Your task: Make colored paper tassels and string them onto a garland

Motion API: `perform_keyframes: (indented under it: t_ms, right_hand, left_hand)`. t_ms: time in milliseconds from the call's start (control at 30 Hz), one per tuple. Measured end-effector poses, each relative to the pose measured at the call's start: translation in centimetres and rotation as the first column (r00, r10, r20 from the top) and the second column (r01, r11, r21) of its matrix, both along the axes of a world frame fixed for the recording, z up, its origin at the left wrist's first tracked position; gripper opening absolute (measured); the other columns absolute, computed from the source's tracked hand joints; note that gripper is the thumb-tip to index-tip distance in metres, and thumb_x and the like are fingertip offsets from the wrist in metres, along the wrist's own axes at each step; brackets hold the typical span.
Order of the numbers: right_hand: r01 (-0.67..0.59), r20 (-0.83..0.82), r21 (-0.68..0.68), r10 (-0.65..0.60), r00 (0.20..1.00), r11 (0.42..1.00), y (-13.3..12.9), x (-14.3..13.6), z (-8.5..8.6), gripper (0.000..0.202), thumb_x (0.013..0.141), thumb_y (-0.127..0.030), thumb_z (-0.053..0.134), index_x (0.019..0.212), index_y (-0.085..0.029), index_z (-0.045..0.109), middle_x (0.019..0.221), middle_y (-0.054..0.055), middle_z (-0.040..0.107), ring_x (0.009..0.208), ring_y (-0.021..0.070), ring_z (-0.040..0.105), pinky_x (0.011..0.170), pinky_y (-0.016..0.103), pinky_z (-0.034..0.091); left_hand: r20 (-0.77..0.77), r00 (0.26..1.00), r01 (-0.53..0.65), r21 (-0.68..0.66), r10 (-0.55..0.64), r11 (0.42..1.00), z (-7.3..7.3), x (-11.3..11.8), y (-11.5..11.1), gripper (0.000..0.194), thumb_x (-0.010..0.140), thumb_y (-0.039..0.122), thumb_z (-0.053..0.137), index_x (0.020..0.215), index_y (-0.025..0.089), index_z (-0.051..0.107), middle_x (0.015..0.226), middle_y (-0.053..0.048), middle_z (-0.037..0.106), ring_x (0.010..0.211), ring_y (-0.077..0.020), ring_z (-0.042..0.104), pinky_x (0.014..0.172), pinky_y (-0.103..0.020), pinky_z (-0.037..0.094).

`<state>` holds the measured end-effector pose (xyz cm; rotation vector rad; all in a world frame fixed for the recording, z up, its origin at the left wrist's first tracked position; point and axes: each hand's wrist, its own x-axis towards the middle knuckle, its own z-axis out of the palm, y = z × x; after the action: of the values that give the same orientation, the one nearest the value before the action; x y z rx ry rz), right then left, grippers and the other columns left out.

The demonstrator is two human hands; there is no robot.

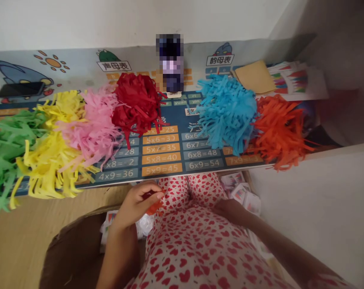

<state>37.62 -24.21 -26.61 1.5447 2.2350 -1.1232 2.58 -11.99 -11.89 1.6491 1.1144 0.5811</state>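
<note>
My left hand point(142, 198) is closed above my lap, just below the table's front edge. Between its fingers is a small orange-red piece point(154, 206) that looks like fringed paper; the fingers hide part of it. My right hand point(230, 209) rests on the heart-print clothing point(184, 249) over my lap, its fingers too dim and turned away to make out. In front of me on the table lie fringed paper pom-poms: green point(7, 148), yellow point(52, 168), pink point(94, 124) and red point(138, 102) to the left, blue point(226, 114) and orange point(281, 132) to the right.
A printed mat point(162, 157) with sums covers the table. A phone point(21, 89) lies at the far left, and a pixelated upright object point(173, 76) stands at the back. A tan envelope point(255, 77) and printed sheets point(293, 78) lie back right. Below left is a brown box point(70, 249).
</note>
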Motion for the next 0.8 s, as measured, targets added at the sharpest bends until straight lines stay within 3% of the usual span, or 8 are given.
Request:
perform_keyframes:
  t_ms: [167, 333, 467, 600, 700, 800]
  right_hand:
    - [0.016, 0.000, 0.005, -0.016, 1.000, 1.000, 1.2, -1.1, 0.9, 0.031, 0.098, -0.034, 0.045, 0.090, -0.019, 0.071, 0.092, 0.008, 0.073, 0.084, 0.0204, 0.067, 0.069, 0.027, 0.041]
    - [0.032, -0.054, 0.053, -0.029, 0.998, 0.998, 4.3, -6.0, 1.8, 0.028, 0.098, -0.034, 0.047, 0.102, -0.020, 0.070, 0.107, 0.009, 0.071, 0.100, 0.0206, 0.064, 0.084, 0.028, 0.042]
    - [-0.008, -0.074, -0.006, 0.007, 0.997, 1.000, 5.8, -9.6, 1.4, 0.020, 0.088, -0.024, 0.057, 0.087, -0.015, 0.075, 0.090, 0.012, 0.074, 0.084, 0.0220, 0.066, 0.075, 0.029, 0.043]
    - [0.008, -0.140, -0.019, -0.011, 0.990, 1.000, 7.3, -9.6, 1.7, 0.022, 0.088, -0.021, 0.055, 0.084, -0.015, 0.076, 0.090, 0.011, 0.075, 0.084, 0.0208, 0.066, 0.073, 0.027, 0.042]
    - [0.014, -0.232, -0.037, -0.022, 0.973, 0.999, 8.7, -9.1, 3.4, 0.024, 0.091, -0.023, 0.053, 0.086, -0.017, 0.076, 0.085, 0.005, 0.075, 0.078, 0.0159, 0.066, 0.069, 0.023, 0.042]
    - [0.001, -0.336, -0.033, -0.012, 0.942, 0.999, 9.5, -9.3, 6.1, 0.022, 0.090, -0.027, 0.056, 0.086, -0.020, 0.076, 0.082, 0.001, 0.076, 0.073, 0.0128, 0.066, 0.066, 0.021, 0.041]
  left_hand:
    - [0.028, 1.000, 0.011, -0.001, -0.011, 1.000, -0.4, -0.3, -0.4, 0.028, 0.089, 0.038, 0.062, 0.073, 0.016, 0.067, 0.070, -0.001, 0.065, 0.063, -0.0117, 0.057, 0.062, -0.022, 0.046]
    - [0.032, 0.999, 0.014, -0.019, -0.014, 1.000, -0.6, 0.0, -0.4, 0.028, 0.088, 0.040, 0.064, 0.074, 0.016, 0.068, 0.070, -0.003, 0.067, 0.064, -0.0124, 0.059, 0.063, -0.022, 0.047]
    - [0.042, 0.991, 0.131, -0.031, -0.130, 0.991, -0.2, -0.4, -0.3, 0.022, 0.088, 0.036, 0.067, 0.083, 0.016, 0.074, 0.078, -0.005, 0.072, 0.069, -0.0135, 0.064, 0.066, -0.023, 0.048]
    - [0.031, 0.993, 0.116, -0.018, -0.115, 0.993, -0.3, -1.4, -0.5, 0.019, 0.088, 0.033, 0.067, 0.085, 0.017, 0.076, 0.079, -0.006, 0.073, 0.070, -0.0143, 0.065, 0.067, -0.023, 0.049]
    - [0.073, 0.992, 0.109, -0.078, -0.104, 0.991, -1.3, -0.4, -1.1, 0.021, 0.088, 0.035, 0.065, 0.085, 0.018, 0.076, 0.088, -0.010, 0.075, 0.087, -0.0201, 0.069, 0.079, -0.029, 0.051]
    - [0.083, 0.977, 0.203, -0.110, -0.195, 0.973, -2.6, 2.0, -1.6, 0.019, 0.086, 0.034, 0.067, 0.079, 0.020, 0.077, 0.095, -0.010, 0.075, 0.115, -0.0257, 0.062, 0.099, -0.036, 0.045]
